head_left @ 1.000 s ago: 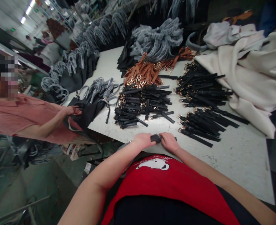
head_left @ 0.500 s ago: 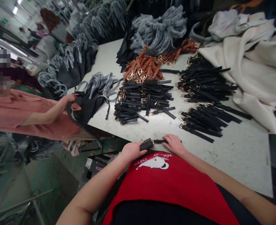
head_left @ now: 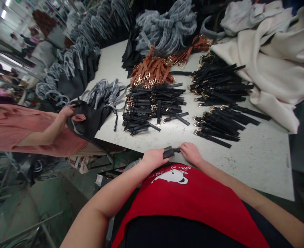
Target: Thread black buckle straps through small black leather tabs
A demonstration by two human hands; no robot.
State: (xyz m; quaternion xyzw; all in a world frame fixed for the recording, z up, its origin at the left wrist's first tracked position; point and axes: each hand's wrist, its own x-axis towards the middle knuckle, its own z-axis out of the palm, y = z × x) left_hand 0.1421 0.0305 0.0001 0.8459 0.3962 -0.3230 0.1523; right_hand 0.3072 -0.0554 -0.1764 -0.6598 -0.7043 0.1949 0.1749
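Observation:
At the table's near edge, my left hand (head_left: 154,158) is closed on the wide end of a black strap (head_left: 168,152). My right hand (head_left: 190,152) pinches the narrow end of the same strap, with its fingertips just above the tabletop. The strap's ends are partly hidden by my fingers. Beyond my hands lies a heap of black buckle straps (head_left: 138,119) with gold-coloured buckles. To the right, more buckle straps are laid out in a row (head_left: 216,125), with another pile (head_left: 219,88) behind it.
Brown straps with gold hardware (head_left: 153,72) and grey wrapped handles (head_left: 167,27) lie farther back on the white table (head_left: 260,162). Cream fabric (head_left: 265,69) covers the right rear. At left, a co-worker in a salmon shirt (head_left: 38,127) handles a black piece beside a pile of wrapped handles (head_left: 106,91).
My hands have come closer together along the strap, and less of its narrow part shows between them. The whole view has shifted slightly.

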